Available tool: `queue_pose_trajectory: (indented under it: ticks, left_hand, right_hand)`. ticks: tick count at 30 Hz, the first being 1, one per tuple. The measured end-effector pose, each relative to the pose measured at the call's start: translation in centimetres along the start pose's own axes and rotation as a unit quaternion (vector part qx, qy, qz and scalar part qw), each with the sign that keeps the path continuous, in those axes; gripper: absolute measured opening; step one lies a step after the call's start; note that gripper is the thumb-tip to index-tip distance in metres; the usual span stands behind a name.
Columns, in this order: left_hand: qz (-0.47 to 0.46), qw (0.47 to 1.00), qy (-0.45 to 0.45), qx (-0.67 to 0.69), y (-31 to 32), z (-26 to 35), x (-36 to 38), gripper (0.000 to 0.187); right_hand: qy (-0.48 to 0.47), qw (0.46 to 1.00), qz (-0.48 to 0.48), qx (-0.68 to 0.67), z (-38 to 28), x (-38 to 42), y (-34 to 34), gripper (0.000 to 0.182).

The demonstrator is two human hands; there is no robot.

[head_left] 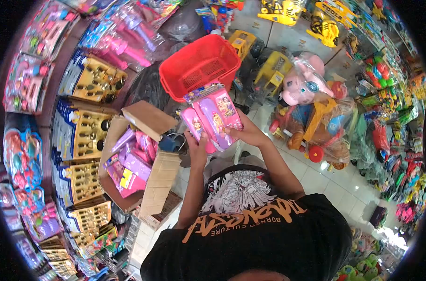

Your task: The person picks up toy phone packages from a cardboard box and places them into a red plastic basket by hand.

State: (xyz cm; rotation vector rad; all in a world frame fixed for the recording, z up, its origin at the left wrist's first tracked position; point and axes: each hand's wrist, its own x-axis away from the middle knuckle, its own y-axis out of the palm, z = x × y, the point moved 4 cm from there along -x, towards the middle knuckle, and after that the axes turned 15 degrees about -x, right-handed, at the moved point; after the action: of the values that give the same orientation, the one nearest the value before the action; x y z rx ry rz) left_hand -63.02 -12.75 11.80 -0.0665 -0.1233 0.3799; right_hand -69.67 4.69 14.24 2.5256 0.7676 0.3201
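Both of my hands hold pink and purple packaged toys [216,118] in front of my body, at the near side of the red basket [201,65]. My left hand [197,143] grips the lower left edge of the packs, its thumb on the front. On the right side, my right hand [248,131] has its thumb across the front and its other fingers behind. An open cardboard box [161,185] with pink and purple packs [131,164] inside stands to the left of my left arm.
Cutlery-like sets on cards [86,131] hang along the left. Yellow toy vehicles [273,70], a pink plush toy [304,84] and bagged toys [316,131] lie right of the basket. Tiled floor [311,180] shows at the right.
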Motion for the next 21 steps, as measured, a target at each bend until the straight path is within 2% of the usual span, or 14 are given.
queue_pose_trajectory:
  ticks: [1,2,5,7,10,12,13,15,17,18,19,21]
  left_hand:
    - [-0.029,0.998,0.020,-0.052,0.9,0.5,-0.5,0.048]
    - [-0.072,0.996,0.021,-0.044,1.6,0.0,-1.1,0.059]
    - [-0.104,0.991,0.077,-0.029,4.2,0.4,-2.7,0.064]
    - [-0.110,0.990,0.084,-0.017,4.9,0.1,-4.2,0.069]
    - [-0.141,0.988,0.049,0.033,5.7,-0.3,-6.3,0.069]
    - [-0.158,0.987,0.001,-0.032,6.3,-0.8,-8.2,0.063]
    - [-0.155,0.988,-0.005,-0.022,6.6,-0.7,-9.2,0.063]
    - [-0.162,0.987,0.014,-0.006,7.3,0.2,-11.9,0.058]
    - [-0.183,0.983,-0.008,-0.023,7.2,-0.7,-14.9,0.058]
    - [-0.206,0.978,-0.007,-0.020,7.5,-0.2,-16.1,0.060]
    - [-0.229,0.973,-0.004,-0.019,7.8,0.3,-17.5,0.063]
    - [-0.203,0.978,0.012,-0.034,7.6,0.8,-19.8,0.065]
  right_hand:
    - [0.052,0.998,0.014,-0.027,0.1,0.2,-0.8,0.066]
    - [0.048,0.998,0.018,-0.031,0.3,0.1,-1.4,0.066]
    - [0.069,0.989,0.064,-0.113,2.5,-0.8,-2.9,0.060]
    - [-0.030,0.995,0.077,-0.059,2.5,-1.9,-3.3,0.060]
    - [-0.050,0.995,0.090,-0.017,1.6,-3.5,-4.5,0.061]
    - [-0.027,0.994,0.106,-0.011,0.2,-4.9,-5.1,0.061]
    - [-0.002,0.992,0.123,-0.012,-0.2,-5.4,-5.3,0.061]
    - [-0.012,0.995,0.095,0.029,0.2,-7.5,-6.9,0.061]
    - [-0.045,0.988,0.125,0.076,-0.9,-10.3,-8.0,0.060]
    - [0.026,0.989,0.142,0.033,-1.8,-11.3,-7.6,0.060]
    - [0.023,0.990,0.135,0.042,-2.2,-12.8,-7.5,0.060]
    - [-0.044,0.982,0.124,0.134,-3.1,-15.4,-7.2,0.060]
